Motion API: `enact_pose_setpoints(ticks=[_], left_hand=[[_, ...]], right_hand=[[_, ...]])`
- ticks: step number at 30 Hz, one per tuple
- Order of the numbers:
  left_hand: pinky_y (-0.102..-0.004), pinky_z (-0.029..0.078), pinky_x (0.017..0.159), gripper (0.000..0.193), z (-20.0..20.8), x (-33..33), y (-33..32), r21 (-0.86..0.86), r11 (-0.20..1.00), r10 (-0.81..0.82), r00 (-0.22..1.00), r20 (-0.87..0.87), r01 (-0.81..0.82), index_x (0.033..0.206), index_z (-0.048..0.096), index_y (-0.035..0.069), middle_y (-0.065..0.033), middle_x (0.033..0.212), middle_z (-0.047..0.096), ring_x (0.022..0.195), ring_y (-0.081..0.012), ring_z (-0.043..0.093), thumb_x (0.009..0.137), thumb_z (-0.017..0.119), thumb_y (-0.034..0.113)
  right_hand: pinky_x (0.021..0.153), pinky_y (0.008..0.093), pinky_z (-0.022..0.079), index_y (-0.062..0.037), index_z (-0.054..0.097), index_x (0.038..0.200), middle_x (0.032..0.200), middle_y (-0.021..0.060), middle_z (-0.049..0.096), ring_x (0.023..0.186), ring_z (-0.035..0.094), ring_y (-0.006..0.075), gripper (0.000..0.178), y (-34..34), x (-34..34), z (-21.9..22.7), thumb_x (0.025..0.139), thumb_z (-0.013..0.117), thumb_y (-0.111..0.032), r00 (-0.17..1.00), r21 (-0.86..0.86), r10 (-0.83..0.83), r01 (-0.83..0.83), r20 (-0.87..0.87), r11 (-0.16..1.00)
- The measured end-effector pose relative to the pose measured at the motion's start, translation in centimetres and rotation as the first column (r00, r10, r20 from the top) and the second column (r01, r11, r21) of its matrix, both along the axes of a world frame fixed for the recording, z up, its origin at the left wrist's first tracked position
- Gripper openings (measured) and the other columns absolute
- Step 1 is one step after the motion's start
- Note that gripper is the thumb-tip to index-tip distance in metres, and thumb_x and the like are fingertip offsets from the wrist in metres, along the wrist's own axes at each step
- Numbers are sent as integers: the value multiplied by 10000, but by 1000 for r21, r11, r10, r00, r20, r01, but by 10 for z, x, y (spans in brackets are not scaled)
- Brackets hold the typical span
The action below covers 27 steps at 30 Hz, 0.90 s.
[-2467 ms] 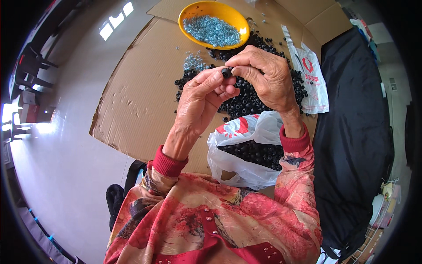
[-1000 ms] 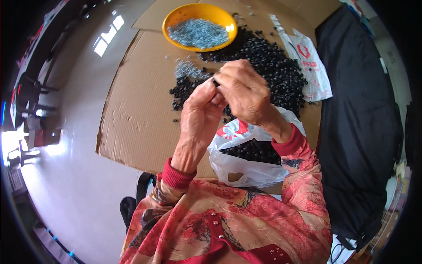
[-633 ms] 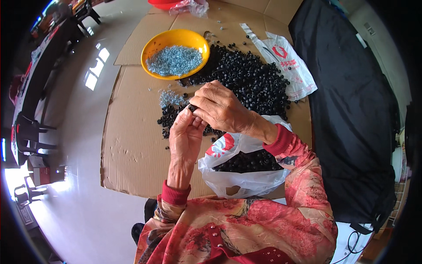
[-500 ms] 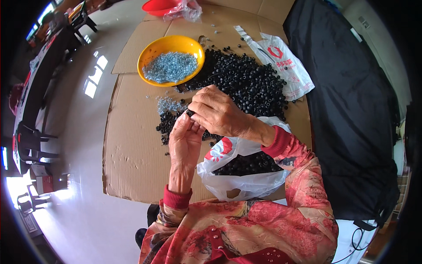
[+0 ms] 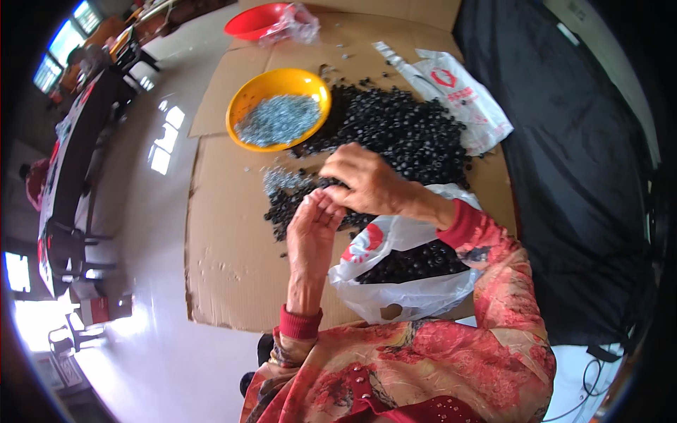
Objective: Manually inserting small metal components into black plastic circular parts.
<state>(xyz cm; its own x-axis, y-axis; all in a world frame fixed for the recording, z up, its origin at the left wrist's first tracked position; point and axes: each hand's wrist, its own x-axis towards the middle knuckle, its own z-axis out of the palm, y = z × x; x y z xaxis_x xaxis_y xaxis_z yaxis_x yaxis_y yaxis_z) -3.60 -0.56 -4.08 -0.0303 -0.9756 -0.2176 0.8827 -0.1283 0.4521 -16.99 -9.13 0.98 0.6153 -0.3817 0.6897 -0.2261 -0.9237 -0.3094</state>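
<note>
My left hand (image 5: 312,229) is raised palm up over the cardboard, its fingers loosely curled and apart from the thumb. Just above its fingertips is my right hand (image 5: 363,182), knuckles up, with fingers bent down and closed; motion blur and the hand itself hide whatever they hold. Beyond and beneath the hands spreads a large heap of small black ring-like pieces (image 5: 405,127). Beside a smaller black cluster (image 5: 282,211) lies a little pile of clear bluish bits (image 5: 282,180). More such bits fill part of a yellow bowl (image 5: 243,99).
An open white plastic bag (image 5: 423,299) of black pieces sits close to my body. A flat white bag (image 5: 469,116) lies at the far right of the cardboard (image 5: 233,261). At the back stand a red bowl (image 5: 247,25) and crumpled clear plastic (image 5: 296,27). Black cloth (image 5: 557,176) covers the right side.
The whole view has shifted slightly. My right hand has drawn back a little from the left fingertips, and the black piece held between the hands earlier no longer shows. My left thumb and fingers have loosened.
</note>
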Motion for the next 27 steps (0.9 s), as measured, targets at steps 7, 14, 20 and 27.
enact_pose_setpoints(ticks=[7,14,20,27], left_hand=[[-286,432,746,220,8,3,9,-55,998,13,923,384,8,964,519,-2,-54,848,541,767,-145,521,894,496,205],[-308,440,807,512,17,-5,41,-110,944,-44,448,893,312,1118,547,1,-94,1000,596,896,-182,554,715,736,255],[-355,437,679,431,6,-15,56,-272,868,341,-100,935,415,1025,555,21,-123,853,543,777,-281,535,674,739,190],[-346,396,526,85,5,-18,53,-327,904,357,-64,932,277,799,610,37,-79,599,487,553,-240,488,729,654,59]], right_hand=[[608,257,461,5,588,850,746,70,601,677,576,121,185,-28,-23,53,740,637,-136,984,286,-112,147,-136,947],[434,326,360,13,590,657,522,80,527,459,502,172,172,-4,-51,55,608,585,-151,818,547,470,-239,-331,802],[717,371,438,-11,554,773,759,95,544,773,553,266,169,58,-83,38,666,643,-107,675,593,452,-27,-584,805],[852,392,384,-43,560,1054,969,85,557,961,507,258,483,62,-83,23,608,730,-115,857,177,48,52,-514,983]])
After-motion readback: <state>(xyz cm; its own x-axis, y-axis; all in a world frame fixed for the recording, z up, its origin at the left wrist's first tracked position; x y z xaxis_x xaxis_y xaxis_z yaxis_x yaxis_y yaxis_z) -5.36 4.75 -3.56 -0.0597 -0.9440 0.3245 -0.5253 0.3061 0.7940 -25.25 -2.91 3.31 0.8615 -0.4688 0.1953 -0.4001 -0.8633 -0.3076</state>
